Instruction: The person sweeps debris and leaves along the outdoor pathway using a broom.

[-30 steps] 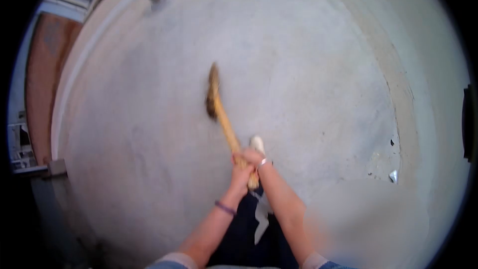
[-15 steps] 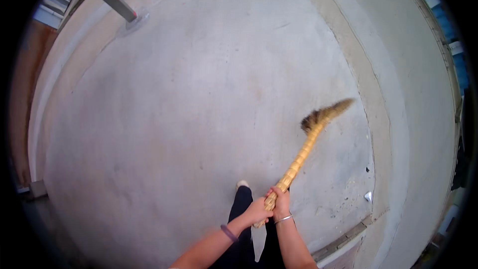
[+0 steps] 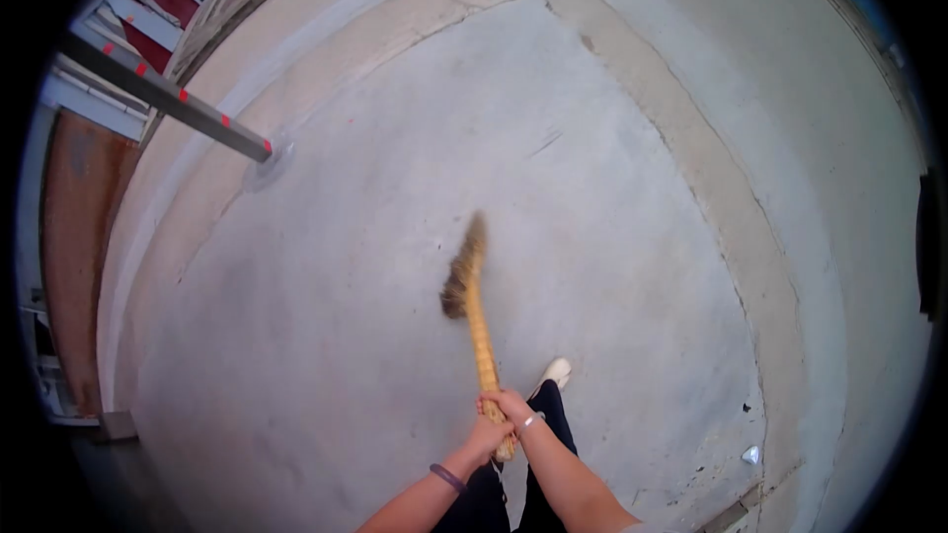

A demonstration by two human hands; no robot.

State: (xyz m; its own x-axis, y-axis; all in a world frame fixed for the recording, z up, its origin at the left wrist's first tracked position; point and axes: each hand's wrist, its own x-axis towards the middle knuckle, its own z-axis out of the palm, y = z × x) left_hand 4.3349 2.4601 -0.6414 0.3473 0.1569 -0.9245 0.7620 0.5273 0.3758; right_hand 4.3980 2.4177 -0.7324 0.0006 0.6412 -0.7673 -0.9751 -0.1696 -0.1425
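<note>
While gripping a broom (image 3: 480, 336) two-handed, closing the left hand (image 3: 488, 434) around the handle's end and the right hand (image 3: 510, 404) just above, holding it just below the middle of the view, with blurred bristles (image 3: 458, 286) toward twelve o'clock. See a pale shoe (image 3: 558, 372) toward five o'clock, a red-marked grey post (image 3: 193, 107) toward ten, and a shiny scrap (image 3: 750, 455) on the floor (image 3: 346, 336) toward four.
</note>
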